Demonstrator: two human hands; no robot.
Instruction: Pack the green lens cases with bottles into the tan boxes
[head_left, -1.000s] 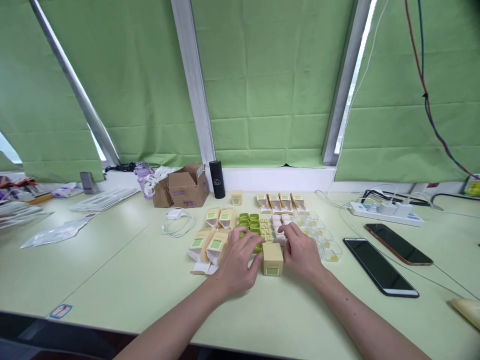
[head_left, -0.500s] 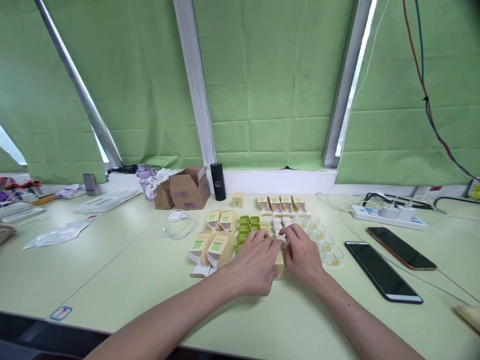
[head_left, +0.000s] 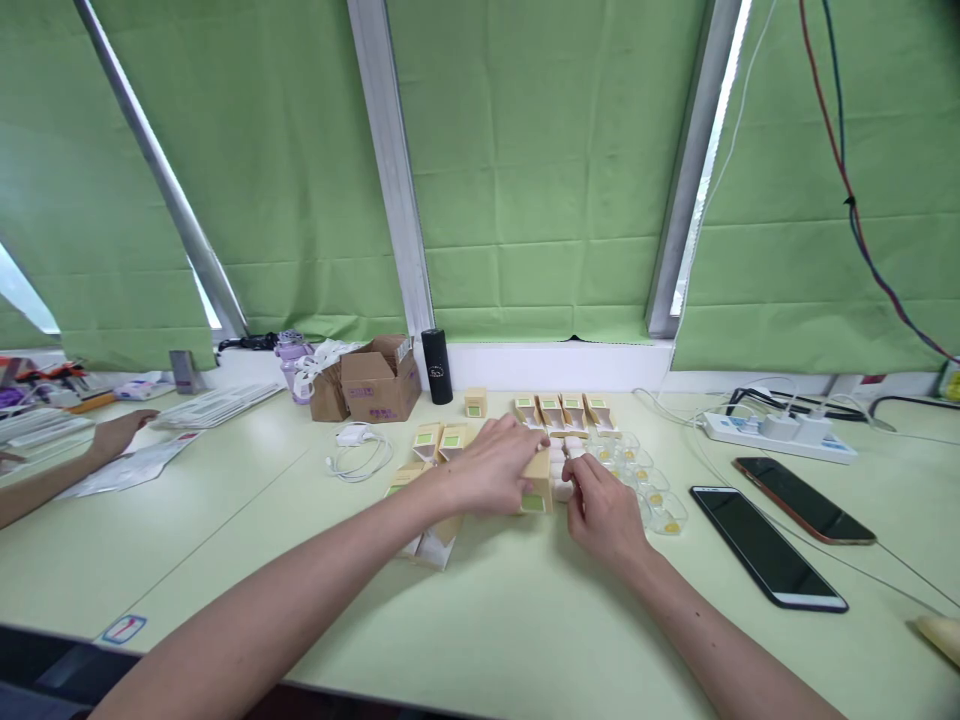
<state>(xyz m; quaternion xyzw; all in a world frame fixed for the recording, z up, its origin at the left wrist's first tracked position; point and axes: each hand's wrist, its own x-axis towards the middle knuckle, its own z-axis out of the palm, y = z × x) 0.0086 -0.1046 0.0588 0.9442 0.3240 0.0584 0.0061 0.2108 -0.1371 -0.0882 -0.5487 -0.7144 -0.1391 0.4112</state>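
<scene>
My left hand (head_left: 495, 465) is closed around a small kraft-paper box (head_left: 537, 490) with a green label, gripping it from above. Just to its right, my right hand (head_left: 606, 505) has its fingers pinched together by the rows of pale pink-white pieces (head_left: 562, 490); whatever sits between the fingertips is too small to make out. Several opened kraft boxes (head_left: 427, 440) stand under and left of my left forearm, which partly covers them. Clear plastic cups (head_left: 664, 512) with yellow bits inside spread beyond my right hand. The green containers are hidden behind my left hand.
Opened boxes (head_left: 574, 412) line the back, with one closed small box (head_left: 475, 402) nearby. Two phones (head_left: 765, 545) and a power strip (head_left: 780, 437) with cables lie right. Left are a white charger cable (head_left: 360, 455), a cardboard carton (head_left: 381, 380) and another person's hand (head_left: 120, 435).
My left hand has moved up and slightly left with the small box, whose labelled side now shows. My right hand has shifted slightly down. Another person's arm has come in at the left.
</scene>
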